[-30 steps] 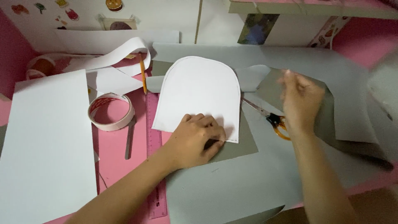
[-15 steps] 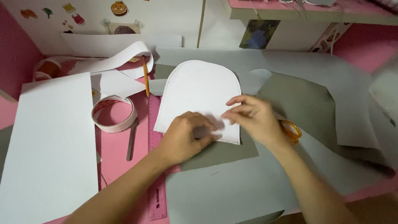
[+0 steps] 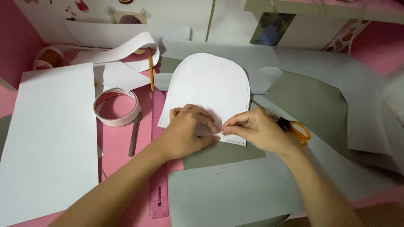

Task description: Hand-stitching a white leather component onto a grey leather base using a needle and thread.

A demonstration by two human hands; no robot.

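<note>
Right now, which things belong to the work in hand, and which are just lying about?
In hand: left hand and right hand, both at the bottom edge of the white arch-shaped cutout, on the grey card.

Lying about: scissors, tape roll, pink ruler, pencil, white sheet.

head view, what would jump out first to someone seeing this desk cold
Both hands meet at the bottom edge of a white arch-shaped paper cutout in the middle: the left hand presses it flat, the right hand pinches its edge. Left of them a roll of tape lies on the pink desk, and orange-handled scissors peek out behind the right hand.
</note>
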